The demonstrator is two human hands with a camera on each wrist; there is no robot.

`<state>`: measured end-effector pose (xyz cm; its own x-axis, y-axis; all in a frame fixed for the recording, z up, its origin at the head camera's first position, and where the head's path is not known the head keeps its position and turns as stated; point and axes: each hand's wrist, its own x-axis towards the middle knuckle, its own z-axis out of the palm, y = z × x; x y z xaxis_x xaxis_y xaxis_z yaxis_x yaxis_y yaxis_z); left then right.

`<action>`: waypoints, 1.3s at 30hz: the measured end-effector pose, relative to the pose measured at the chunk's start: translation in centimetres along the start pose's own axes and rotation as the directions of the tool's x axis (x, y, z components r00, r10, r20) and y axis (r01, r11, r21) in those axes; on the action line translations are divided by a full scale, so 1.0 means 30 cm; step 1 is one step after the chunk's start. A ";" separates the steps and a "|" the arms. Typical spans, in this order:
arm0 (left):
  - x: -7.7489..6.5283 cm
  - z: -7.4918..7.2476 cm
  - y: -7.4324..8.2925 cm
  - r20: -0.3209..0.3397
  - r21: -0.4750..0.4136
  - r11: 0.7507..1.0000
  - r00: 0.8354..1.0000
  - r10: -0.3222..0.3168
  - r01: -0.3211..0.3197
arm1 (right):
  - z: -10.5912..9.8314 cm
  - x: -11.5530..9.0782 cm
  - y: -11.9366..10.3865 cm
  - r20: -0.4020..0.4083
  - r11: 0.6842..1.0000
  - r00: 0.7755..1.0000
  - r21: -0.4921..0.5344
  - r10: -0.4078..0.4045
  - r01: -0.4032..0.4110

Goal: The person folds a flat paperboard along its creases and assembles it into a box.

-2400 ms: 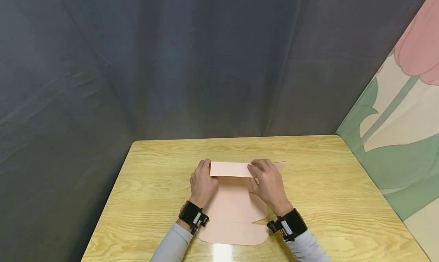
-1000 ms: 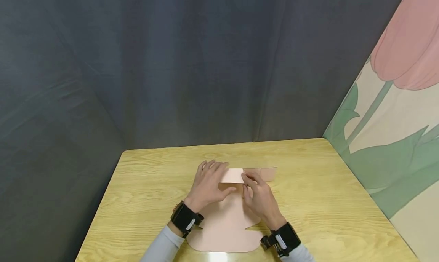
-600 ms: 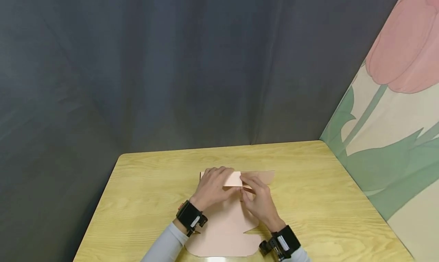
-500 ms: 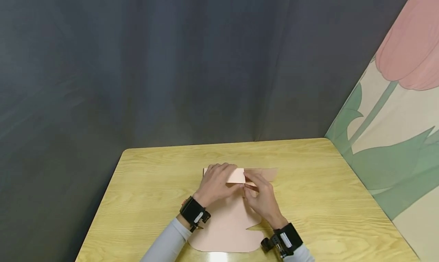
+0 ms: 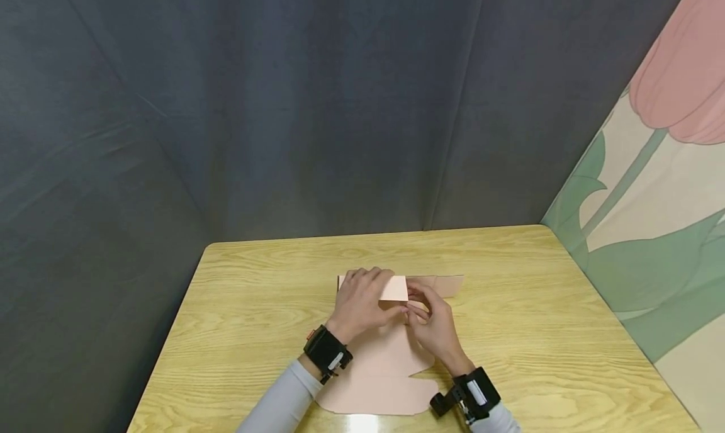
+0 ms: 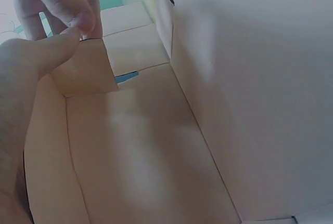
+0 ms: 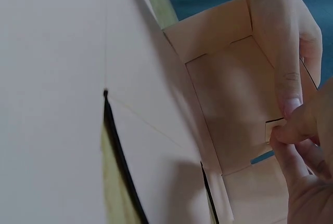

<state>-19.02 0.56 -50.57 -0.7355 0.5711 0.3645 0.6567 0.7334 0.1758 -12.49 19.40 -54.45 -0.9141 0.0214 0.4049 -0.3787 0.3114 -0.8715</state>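
A partly folded pink cardboard box [image 5: 385, 392] lies on the table, its wide lid panel spread toward the person. Its far wall stands up, and the right side flap [image 5: 449, 286] extends outward. My left hand [image 5: 361, 304] grips the far wall, fingers over its top, thumb on the inner side. With its fingertips my right hand [image 5: 436, 326] pinches a small corner flap at the wall's right end. In the left wrist view that corner flap [image 6: 88, 70] stands bent inward above the box floor [image 6: 145, 146]. Both hands' fingertips nearly meet there, as the right wrist view shows too.
The wood-grain table [image 5: 255, 307] surrounds the box on all sides. A dark curtain [image 5: 340, 106] hangs behind and to the left of it. Tulip-patterned fabric [image 5: 651, 244] hangs along the right side.
My left hand has shifted from the wall's left end toward its middle. My right hand has moved off the wall's top to the corner flap, its fingertips now behind the wall's end.
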 end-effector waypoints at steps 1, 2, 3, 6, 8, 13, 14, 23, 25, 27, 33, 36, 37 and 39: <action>0.001 0.003 0.002 -0.011 0.009 1.000 1.000 0.007 -0.007 | -0.002 -0.001 0.000 0.000 1.000 1.000 0.006 0.002 -0.002; 0.002 0.005 0.005 -0.023 0.019 1.000 1.000 0.014 -0.013 | -0.005 -0.003 0.000 0.001 1.000 1.000 0.016 0.006 -0.006; 0.002 0.007 0.006 -0.036 0.027 0.999 0.999 0.019 -0.018 | -0.007 -0.003 -0.001 0.004 1.000 1.000 0.026 0.010 -0.010; -0.001 0.010 0.007 -0.064 0.040 0.999 0.998 0.026 -0.023 | -0.016 -0.006 -0.003 -0.007 1.000 1.000 0.009 0.026 -0.026; -0.005 0.008 0.005 -0.071 0.039 0.999 0.997 0.025 -0.022 | -0.023 -0.010 -0.005 -0.043 0.998 0.998 -0.036 0.052 -0.054; -0.018 0.003 -0.001 -0.080 0.032 0.999 0.997 0.012 -0.009 | -0.037 -0.027 -0.007 -0.121 0.974 0.978 -0.131 0.171 -0.186; -0.019 0.003 -0.002 -0.083 0.034 0.999 0.996 0.010 -0.008 | -0.038 -0.030 -0.007 -0.123 0.968 0.971 -0.122 0.204 -0.219; -0.008 0.009 0.007 -0.130 0.032 0.999 0.990 0.044 -0.040 | -0.049 -0.040 -0.027 -0.145 0.897 0.886 0.018 0.440 -0.442; -0.009 0.006 0.007 -0.135 0.035 0.999 0.990 0.043 -0.039 | -0.054 -0.030 -0.037 -0.134 0.887 0.877 0.033 0.461 -0.461; -0.013 0.001 0.003 -0.140 0.035 0.999 0.989 0.035 -0.030 | -0.059 -0.014 -0.049 -0.117 0.875 0.867 0.058 0.485 -0.481; 0.039 0.018 0.037 -0.087 0.039 0.998 0.995 0.058 -0.055 | -0.129 0.001 -0.074 -0.134 0.817 0.809 0.165 0.573 -0.552; 0.071 0.044 0.089 -0.046 0.042 0.996 0.995 0.087 -0.085 | -0.188 -0.032 -0.074 -0.150 0.797 0.784 0.181 0.602 -0.576; 0.077 0.052 0.105 -0.035 0.046 0.994 0.995 0.097 -0.095 | -0.206 -0.044 -0.075 -0.154 0.792 0.778 0.183 0.609 -0.583; 0.085 0.063 0.128 -0.016 0.048 0.993 0.994 0.107 -0.106 | -0.230 -0.061 -0.077 -0.157 0.785 0.770 0.176 0.618 -0.594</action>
<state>-18.69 5.53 -50.68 -0.6580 0.6407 0.3956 0.7225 0.6852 0.0921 -8.94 25.20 -51.27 -0.9155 0.3579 -0.1838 0.2207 0.0646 -0.9732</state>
